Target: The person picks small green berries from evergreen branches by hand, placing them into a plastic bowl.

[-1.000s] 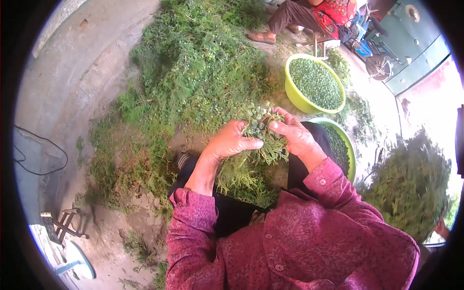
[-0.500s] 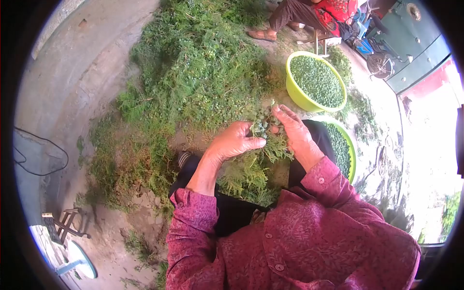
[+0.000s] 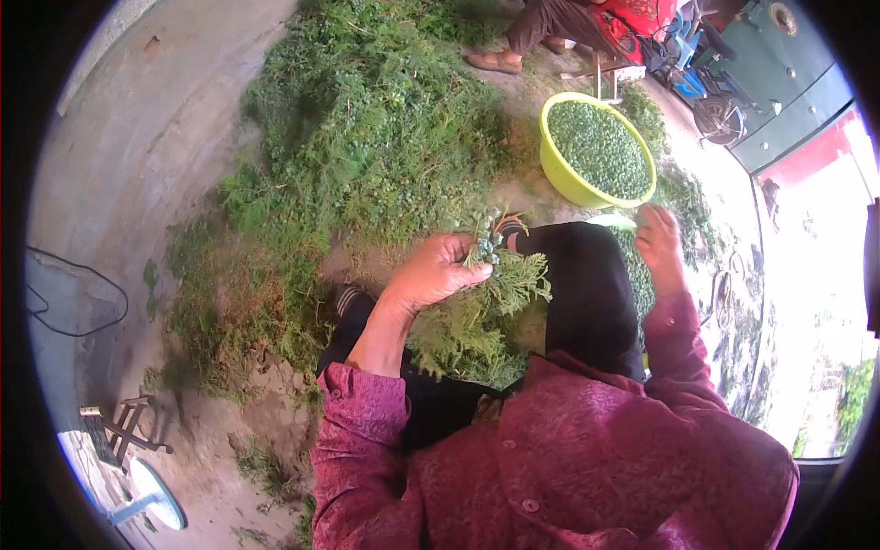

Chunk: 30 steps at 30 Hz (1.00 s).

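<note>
My left hand [image 3: 435, 272] is closed round a leafy green sprig [image 3: 515, 280] with small bluish-green berries at its top, held above my lap. Off to the right, my right hand [image 3: 660, 240] hovers over the nearer tub of green berries [image 3: 634, 266], partly hidden by my hand and knee. Its fingers are curled down, and whether they hold anything is hidden. Farther forward, a yellow-green tub [image 3: 587, 192] is filled with green berries. More cut greenery [image 3: 467, 344] lies between my legs.
A large heap of green branches [image 3: 367, 137] covers the ground ahead and to the left. At the top, a seated person [image 3: 559, 27] is partly visible beside a parked bike [image 3: 720, 119]. A folding stool [image 3: 128, 431] and a black cable [image 3: 92, 328] lie at the left.
My right hand has left the sprig and moved right, over the nearer tub. My left hand has stayed almost in place, still holding the sprig.
</note>
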Tool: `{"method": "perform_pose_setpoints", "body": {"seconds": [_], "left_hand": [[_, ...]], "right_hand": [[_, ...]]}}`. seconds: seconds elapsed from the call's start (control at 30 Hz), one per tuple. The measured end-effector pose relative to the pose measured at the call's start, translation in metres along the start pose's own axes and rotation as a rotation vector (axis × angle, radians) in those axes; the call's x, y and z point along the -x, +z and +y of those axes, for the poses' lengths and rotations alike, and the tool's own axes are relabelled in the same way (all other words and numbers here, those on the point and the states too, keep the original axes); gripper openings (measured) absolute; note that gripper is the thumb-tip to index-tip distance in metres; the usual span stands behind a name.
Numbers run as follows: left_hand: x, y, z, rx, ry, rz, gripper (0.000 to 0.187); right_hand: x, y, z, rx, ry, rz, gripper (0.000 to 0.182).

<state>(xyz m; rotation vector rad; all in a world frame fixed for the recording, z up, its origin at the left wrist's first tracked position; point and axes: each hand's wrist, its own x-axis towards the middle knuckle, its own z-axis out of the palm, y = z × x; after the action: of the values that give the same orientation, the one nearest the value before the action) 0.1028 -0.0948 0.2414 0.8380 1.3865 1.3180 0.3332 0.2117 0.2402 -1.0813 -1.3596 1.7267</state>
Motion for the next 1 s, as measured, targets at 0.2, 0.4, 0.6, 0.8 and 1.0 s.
{"method": "perform_pose_setpoints", "body": {"seconds": [0.2, 0.4, 0.6, 0.8, 1.0], "left_hand": [[-0.008, 0.007, 0.000, -0.057, 0.031, 0.060, 0.036], [-0.021, 0.009, -0.011, -0.086, 0.081, 0.101, 0.022], [-0.030, 0.011, -0.014, -0.156, 0.067, 0.097, 0.020], [-0.022, 0.014, -0.002, -0.026, 0.045, 0.075, 0.017], [-0.022, 0.012, -0.006, -0.131, -0.008, 0.069, 0.018]], "right_hand": [[0.003, -0.130, 0.044, 0.367, 0.029, 0.348, 0.026], [-0.007, -0.151, 0.052, 1.009, -0.036, 0.124, 0.016], [0.068, 0.065, -0.023, 0.483, -0.224, -0.381, 0.012], [0.107, 0.160, -0.022, 0.850, -0.694, -0.702, 0.036], [0.099, 0.174, -0.016, 0.937, -0.755, -0.756, 0.034]]}}
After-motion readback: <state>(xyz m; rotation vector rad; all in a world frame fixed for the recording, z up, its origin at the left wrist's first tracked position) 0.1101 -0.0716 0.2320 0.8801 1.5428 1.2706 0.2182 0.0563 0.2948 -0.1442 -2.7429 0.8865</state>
